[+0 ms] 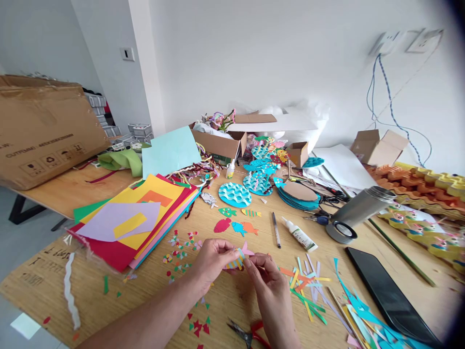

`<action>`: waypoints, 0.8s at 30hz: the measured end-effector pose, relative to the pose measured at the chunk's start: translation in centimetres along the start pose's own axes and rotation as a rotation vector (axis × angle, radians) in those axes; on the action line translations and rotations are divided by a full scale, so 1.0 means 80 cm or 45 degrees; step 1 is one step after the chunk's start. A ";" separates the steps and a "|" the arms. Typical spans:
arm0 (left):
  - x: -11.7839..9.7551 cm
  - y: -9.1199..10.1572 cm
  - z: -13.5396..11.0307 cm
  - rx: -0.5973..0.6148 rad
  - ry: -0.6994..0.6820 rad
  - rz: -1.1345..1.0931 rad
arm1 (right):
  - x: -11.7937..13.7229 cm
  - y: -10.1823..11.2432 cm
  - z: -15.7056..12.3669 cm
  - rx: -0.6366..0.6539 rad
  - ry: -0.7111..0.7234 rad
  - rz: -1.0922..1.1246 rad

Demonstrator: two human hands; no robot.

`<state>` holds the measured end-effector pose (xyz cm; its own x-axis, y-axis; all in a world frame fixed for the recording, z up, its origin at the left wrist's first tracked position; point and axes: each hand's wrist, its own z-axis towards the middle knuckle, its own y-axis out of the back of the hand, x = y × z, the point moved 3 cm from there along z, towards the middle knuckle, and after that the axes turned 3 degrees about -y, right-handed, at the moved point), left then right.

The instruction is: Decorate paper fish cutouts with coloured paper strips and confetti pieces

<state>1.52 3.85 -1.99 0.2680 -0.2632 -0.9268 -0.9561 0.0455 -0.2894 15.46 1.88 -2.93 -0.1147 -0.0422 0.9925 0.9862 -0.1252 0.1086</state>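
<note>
Between my two hands is a small paper fish [235, 261] with yellow and blue stripes and a pink tail. My left hand [212, 261] pinches its left side between thumb and fingers. At the fish's right edge, my right hand [268, 276] is closed, thumb and fingertips pressed on the paper. Beyond them lie several cut paper fish, among them a red one [222, 225], an orange one [250, 228] and a green one [227, 212]. Red-handled scissors or pliers [248, 336] rest just below my right hand, partly hidden by it.
Left of my hands are stacked coloured paper sheets [127, 218] and tiny paper bits [178, 254]. To the right lie paper strips [308, 286], a phone [385, 286], a glue bottle [300, 235], a pen [276, 230] and a tilted metal flask [363, 208]. Blue wavy discs [234, 195] sit farther back.
</note>
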 end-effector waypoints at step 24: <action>0.003 0.001 0.000 -0.003 0.006 -0.014 | -0.005 -0.001 0.002 0.019 -0.021 0.015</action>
<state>1.53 3.79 -2.24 0.2782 -0.2680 -0.9224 -0.9533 0.0405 -0.2992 15.45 2.03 -3.30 -0.1013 -0.0269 0.9945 0.9891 -0.1100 0.0978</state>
